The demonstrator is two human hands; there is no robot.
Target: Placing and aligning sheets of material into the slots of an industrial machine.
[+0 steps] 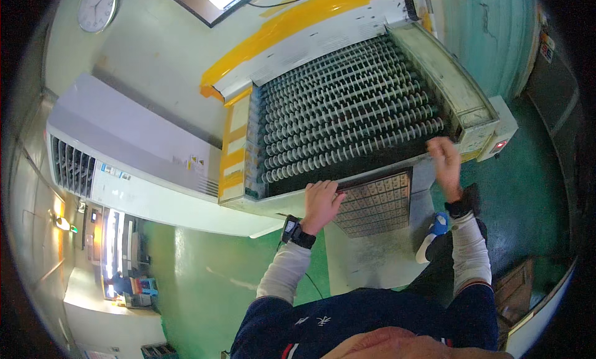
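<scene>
A dark-framed panel [379, 200], patterned with a grid of small pale rectangles, hangs tilted below the front edge of a roller conveyor [354, 120]. My left hand [321, 204] is closed at its upper left corner, next to the conveyor's front rail, with the thumb by the panel's edge. Some of the grip is hidden by the hand itself. Over by the conveyor's right front corner is my right hand [444, 163], fingers loosely curled, apart from the panel. Nothing shows in it. Dark bands circle both wrists, and a small device [290, 227] sits on the left one.
Rows of grey disc rollers fill the conveyor bed between side walls. A white air conditioner [136, 154] stands left of it. A small box with a red light [500, 145] is fixed at the right. Below lies a grey plate [354, 266] on the green floor, near my blue-covered foot [439, 223].
</scene>
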